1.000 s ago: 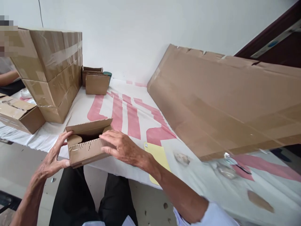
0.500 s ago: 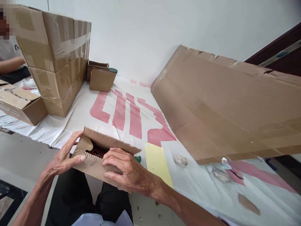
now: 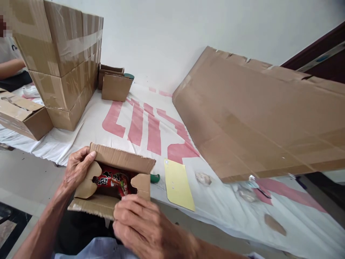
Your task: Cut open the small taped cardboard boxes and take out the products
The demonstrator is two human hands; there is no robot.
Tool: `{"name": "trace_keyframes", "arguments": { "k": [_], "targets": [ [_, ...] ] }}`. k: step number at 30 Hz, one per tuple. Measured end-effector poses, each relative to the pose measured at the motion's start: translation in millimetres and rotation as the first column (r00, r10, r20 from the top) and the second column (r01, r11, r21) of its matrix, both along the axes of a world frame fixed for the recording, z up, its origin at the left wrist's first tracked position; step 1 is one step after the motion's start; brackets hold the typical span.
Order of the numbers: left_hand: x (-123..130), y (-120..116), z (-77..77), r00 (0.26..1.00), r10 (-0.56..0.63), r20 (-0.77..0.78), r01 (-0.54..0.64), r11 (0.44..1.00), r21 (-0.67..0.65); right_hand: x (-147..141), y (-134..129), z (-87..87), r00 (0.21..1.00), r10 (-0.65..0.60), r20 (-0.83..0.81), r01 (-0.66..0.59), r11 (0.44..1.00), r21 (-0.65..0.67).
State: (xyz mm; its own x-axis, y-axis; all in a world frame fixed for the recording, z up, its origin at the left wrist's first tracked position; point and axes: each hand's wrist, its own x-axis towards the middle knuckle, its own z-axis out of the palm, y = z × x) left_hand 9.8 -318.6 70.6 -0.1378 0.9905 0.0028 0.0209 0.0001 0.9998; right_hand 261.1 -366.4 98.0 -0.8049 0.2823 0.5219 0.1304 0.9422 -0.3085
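Observation:
A small cardboard box (image 3: 122, 157) is held over my lap at the table's edge, its long flaps spread apart. Inside lies a red printed packet (image 3: 111, 181) with dark lettering and a food picture. My left hand (image 3: 77, 168) grips the box's left end, thumb along the edge by the upper flap. At the front right, my right hand (image 3: 144, 223) has its fingers bent around the near flap and right corner; its fingertips reach the opening. A green object (image 3: 155, 178), partly hidden, lies just behind the box. Beside it on the table is a yellow sheet (image 3: 179, 185).
Taped cartons (image 3: 68, 61) are stacked at the left, with another carton (image 3: 24, 113) before them and a person's arm (image 3: 12, 68) behind. An open box (image 3: 115, 86) stands near the wall. A large cardboard sheet (image 3: 256, 118) leans at the right. Clear plastic bits (image 3: 203, 178) lie on the cloth.
The box has tilted toward me and its flaps have spread, showing more of the red packet. My right hand has moved down from the top to the near flap.

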Motion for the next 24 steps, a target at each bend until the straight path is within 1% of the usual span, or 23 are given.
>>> {"name": "trace_keyframes", "arguments": {
  "k": [1, 3, 4, 5, 6, 7, 9, 10, 11, 13, 15, 17, 19, 21, 22, 24],
  "targets": [
    [2, -1, -1.3, 0.999, 0.031, 0.016, -0.031, 1.000, 0.002, 0, -2, -0.6, 1.000, 0.024, 0.008, -0.023, 0.995, -0.101],
    [4, -2, -4.1, 0.998, 0.064, 0.013, -0.064, 0.998, 0.027, -1, 1, -1.0, 0.998, 0.050, 0.030, -0.039, 0.957, -0.289],
    [4, -2, -5.4, 0.997, 0.071, 0.005, -0.071, 0.997, 0.036, -2, 8, -1.4, 0.998, 0.039, 0.044, -0.022, 0.939, -0.342],
    [4, -2, -6.5, 0.997, 0.081, -0.005, -0.081, 0.996, 0.042, -3, 17, -2.5, 0.998, 0.003, 0.070, 0.022, 0.933, -0.360],
    [5, -1, -7.4, 0.996, 0.092, -0.013, -0.091, 0.995, 0.047, -4, 27, -4.8, 0.992, -0.054, 0.115, 0.091, 0.935, -0.344],
    [5, 0, -8.3, 0.995, 0.100, -0.018, -0.099, 0.994, 0.050, -6, 39, -8.4, 0.975, -0.121, 0.186, 0.174, 0.938, -0.299],
    [5, 4, -10.0, 0.994, 0.113, -0.008, -0.112, 0.992, 0.055, -9, 61, -20.5, 0.900, -0.241, 0.363, 0.312, 0.938, -0.151],
    [5, 7, -10.8, 0.993, 0.117, 0.005, -0.117, 0.991, 0.058, -11, 71, -28.2, 0.853, -0.268, 0.448, 0.335, 0.939, -0.077],
    [5, 10, -11.6, 0.992, 0.123, 0.019, -0.124, 0.990, 0.063, -14, 79, -36.1, 0.808, -0.276, 0.521, 0.333, 0.943, -0.018],
    [4, 17, -13.4, 0.990, 0.139, 0.034, -0.141, 0.987, 0.078, -19, 90, -48.7, 0.738, -0.264, 0.621, 0.295, 0.954, 0.056],
    [1, 25, -15.2, 0.988, 0.152, 0.020, -0.153, 0.984, 0.094, -26, 98, -51.7, 0.681, -0.264, 0.683, 0.278, 0.956, 0.092],
    [-2, 32, -17.1, 0.987, 0.157, -0.024, -0.153, 0.981, 0.117, -30, 103, -42.8, 0.650, -0.287, 0.704, 0.312, 0.945, 0.098],
    [-5, 40, -19.0, 0.985, 0.156, -0.074, -0.145, 0.979, 0.144, -32, 108, -24.8, 0.657, -0.303, 0.691, 0.376, 0.925, 0.049],
    [-8, 50, -20.3, 0.984, 0.145, -0.107, -0.126, 0.978, 0.167, -28, 113, -3.8, 0.714, -0.305, 0.630, 0.424, 0.905, -0.043],
    [-10, 56, -20.6, 0.984, 0.138, -0.116, -0.116, 0.977, 0.177, -25, 116, 5.9, 0.763, -0.304, 0.571, 0.431, 0.897, -0.099],
    [-12, 70, -20.4, 0.982, 0.127, -0.138, -0.098, 0.975, 0.197, -15, 123, 21.4, 0.873, -0.305, 0.380, 0.403, 0.891, -0.212]
  ]
}}
